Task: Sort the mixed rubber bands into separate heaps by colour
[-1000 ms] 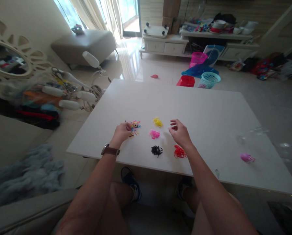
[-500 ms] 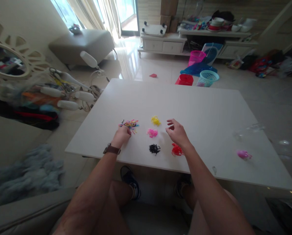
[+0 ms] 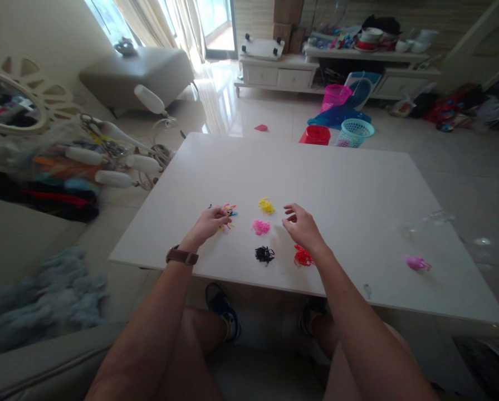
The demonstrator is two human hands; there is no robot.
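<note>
A pile of small mixed-colour bands (image 3: 231, 209), thin and looped like rubber bands, lies left of centre on the white table (image 3: 299, 172). My left hand (image 3: 211, 223) covers much of it, fingertips drawn together at the pile; what they hold is too small to tell. Between my hands are sorted heaps: yellow bands (image 3: 267, 206), pink bands (image 3: 260, 226) and black bands (image 3: 265, 254). Just above the table, right of the pink heap, hovers my right hand (image 3: 303, 225) with curled, parted fingers and nothing visible in them. Red bands (image 3: 302, 256) sit partly under my right wrist.
A purple-pink item (image 3: 417, 263) and a small clear object (image 3: 367, 289) lie on the table's right part. Beyond the far edge stand a red container (image 3: 316, 135) and a turquoise basket (image 3: 357, 132). A lamp with white shades (image 3: 115, 179) is at left.
My left hand has shifted slightly up and right over the mixed pile, its fingers now pointing right and covering more of it. My right hand stays nearly still.
</note>
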